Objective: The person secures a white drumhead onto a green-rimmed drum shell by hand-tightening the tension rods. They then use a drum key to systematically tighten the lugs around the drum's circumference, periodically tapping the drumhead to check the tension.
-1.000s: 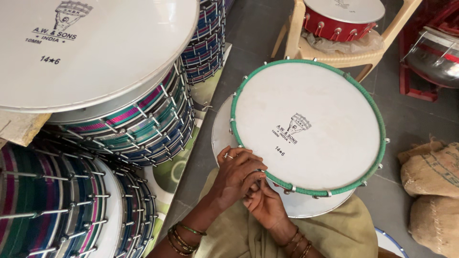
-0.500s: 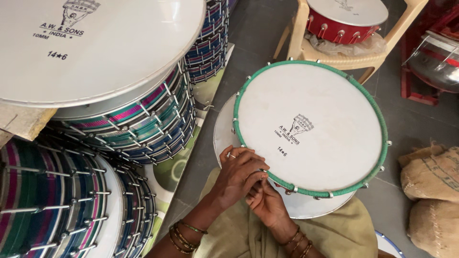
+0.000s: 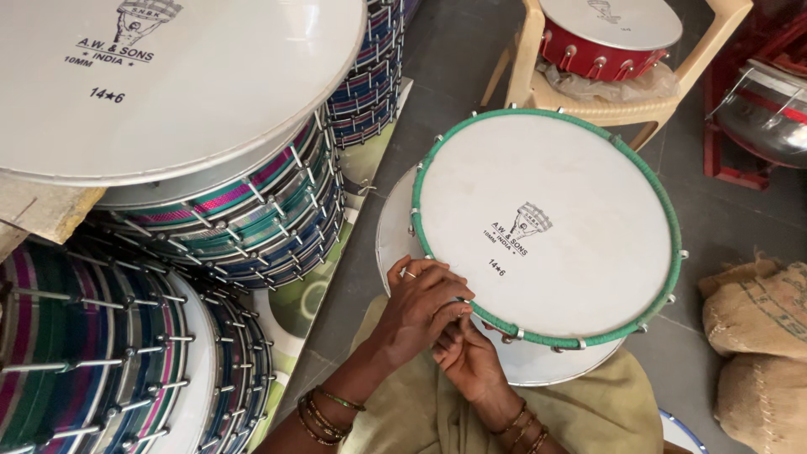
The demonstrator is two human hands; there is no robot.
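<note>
A round drum (image 3: 546, 227) with a white skin and a green wrapped rim rests on my lap, over a second white drum head (image 3: 395, 227) underneath. My left hand (image 3: 420, 307) lies on the near left edge of the rim, fingers curled over it, a ring on one finger. Just below it, my right hand (image 3: 466, 357) pinches at the rim between the metal hooks. Whatever the fingers grip is hidden by the hands. Bangles circle both wrists.
Stacks of striped metal-rodded drums (image 3: 252, 210) stand at my left, topped by a large white drum head (image 3: 160, 76). A red drum (image 3: 601, 42) sits on a cream plastic chair (image 3: 622, 105) ahead. Burlap sacks (image 3: 756, 345) lie at the right, on the grey floor.
The hands have stayed at the same spot on the rim, with the fingers shifting only slightly. The drum has not moved.
</note>
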